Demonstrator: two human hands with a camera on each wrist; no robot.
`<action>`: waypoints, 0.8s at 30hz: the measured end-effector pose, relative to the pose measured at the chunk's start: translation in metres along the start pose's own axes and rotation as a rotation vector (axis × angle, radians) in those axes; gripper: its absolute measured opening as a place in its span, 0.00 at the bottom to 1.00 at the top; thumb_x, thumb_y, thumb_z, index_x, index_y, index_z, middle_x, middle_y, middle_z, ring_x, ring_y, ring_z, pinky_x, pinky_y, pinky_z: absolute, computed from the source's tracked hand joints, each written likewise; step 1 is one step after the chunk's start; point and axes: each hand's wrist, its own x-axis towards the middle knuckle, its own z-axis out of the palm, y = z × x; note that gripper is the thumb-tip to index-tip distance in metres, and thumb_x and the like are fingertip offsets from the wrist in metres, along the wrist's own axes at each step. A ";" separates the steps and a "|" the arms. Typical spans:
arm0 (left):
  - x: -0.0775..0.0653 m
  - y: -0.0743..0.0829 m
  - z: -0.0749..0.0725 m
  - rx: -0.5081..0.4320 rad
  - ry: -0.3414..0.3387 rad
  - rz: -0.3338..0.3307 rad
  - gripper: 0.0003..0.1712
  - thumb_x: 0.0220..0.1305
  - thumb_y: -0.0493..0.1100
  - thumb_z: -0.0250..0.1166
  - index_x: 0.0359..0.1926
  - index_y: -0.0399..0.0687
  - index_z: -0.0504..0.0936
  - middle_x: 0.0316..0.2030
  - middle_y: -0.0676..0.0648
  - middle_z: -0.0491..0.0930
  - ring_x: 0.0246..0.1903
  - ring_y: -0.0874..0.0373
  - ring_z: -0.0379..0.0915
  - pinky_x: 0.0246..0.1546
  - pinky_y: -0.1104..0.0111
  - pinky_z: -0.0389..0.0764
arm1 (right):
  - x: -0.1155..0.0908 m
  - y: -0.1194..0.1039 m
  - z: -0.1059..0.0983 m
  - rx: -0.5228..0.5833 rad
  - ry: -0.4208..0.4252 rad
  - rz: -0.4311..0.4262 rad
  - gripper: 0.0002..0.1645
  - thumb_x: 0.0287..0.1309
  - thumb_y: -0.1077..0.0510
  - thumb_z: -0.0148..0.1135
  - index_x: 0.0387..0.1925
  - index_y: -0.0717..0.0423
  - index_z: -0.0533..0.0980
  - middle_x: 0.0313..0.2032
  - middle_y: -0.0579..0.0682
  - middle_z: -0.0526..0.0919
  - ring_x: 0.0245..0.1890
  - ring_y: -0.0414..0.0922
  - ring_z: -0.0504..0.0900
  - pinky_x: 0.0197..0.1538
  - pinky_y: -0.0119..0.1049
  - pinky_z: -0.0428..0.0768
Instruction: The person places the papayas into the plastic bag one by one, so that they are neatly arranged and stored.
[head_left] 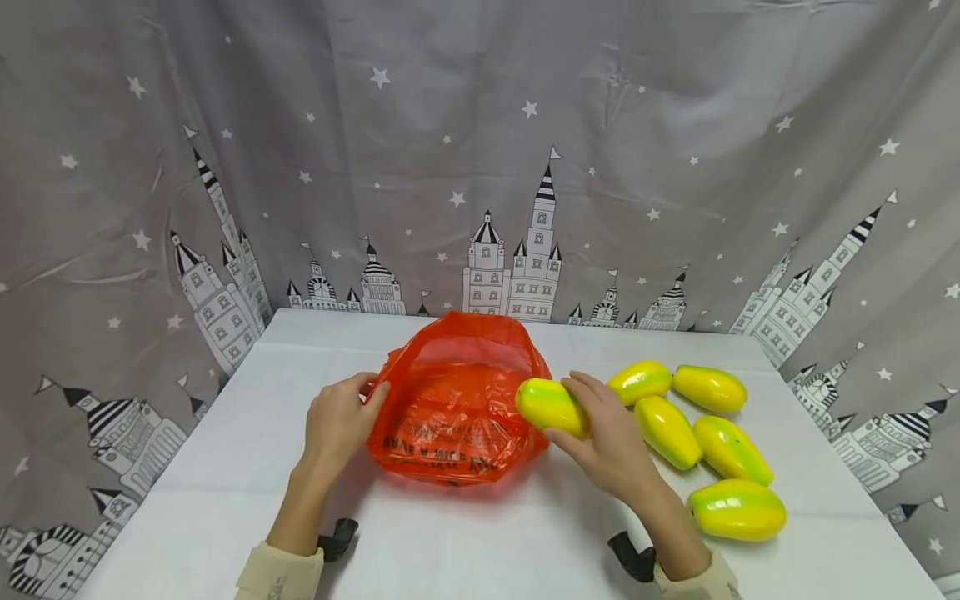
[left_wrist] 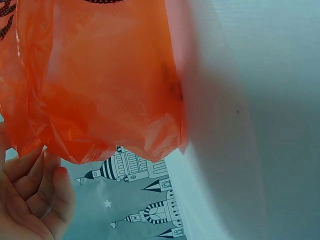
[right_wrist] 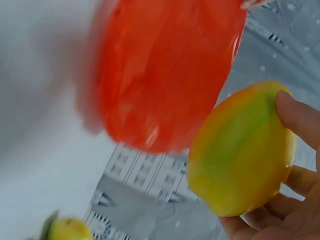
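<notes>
A red plastic bag (head_left: 457,400) with printed lettering stands on the white table, its mouth spread wide towards me. My left hand (head_left: 339,423) pinches the bag's left rim between thumb and fingers; in the left wrist view the fingers (left_wrist: 37,187) are bent at the bag's edge. With thumb and fingers, my right hand (head_left: 611,446) grips a glossy yellow-green papaya (head_left: 551,406). It is held up at the right side of the bag's mouth, overlapping the rim in the head view. The right wrist view shows the papaya (right_wrist: 240,150) clasped around its side, beside the bag.
Several more papayas lie grouped on the right of the table, among them one at the back (head_left: 710,388) and one nearest me (head_left: 737,510). The white table (head_left: 225,467) meets a grey curtain (head_left: 450,125) printed with castles and stars.
</notes>
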 end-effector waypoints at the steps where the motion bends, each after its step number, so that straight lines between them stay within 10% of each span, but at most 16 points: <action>1: 0.000 0.000 0.000 -0.001 0.001 0.002 0.14 0.66 0.43 0.64 0.44 0.36 0.86 0.30 0.41 0.84 0.26 0.46 0.76 0.27 0.54 0.77 | 0.004 -0.004 0.004 0.006 -0.002 -0.004 0.38 0.51 0.52 0.76 0.61 0.60 0.73 0.59 0.59 0.75 0.56 0.57 0.74 0.58 0.55 0.74; 24: 0.000 0.002 -0.001 -0.001 -0.056 -0.047 0.17 0.68 0.44 0.62 0.48 0.34 0.85 0.34 0.39 0.84 0.30 0.46 0.77 0.33 0.53 0.81 | 0.100 -0.063 0.053 -0.061 -0.223 -0.084 0.36 0.58 0.44 0.69 0.63 0.57 0.73 0.53 0.52 0.78 0.46 0.46 0.74 0.47 0.40 0.76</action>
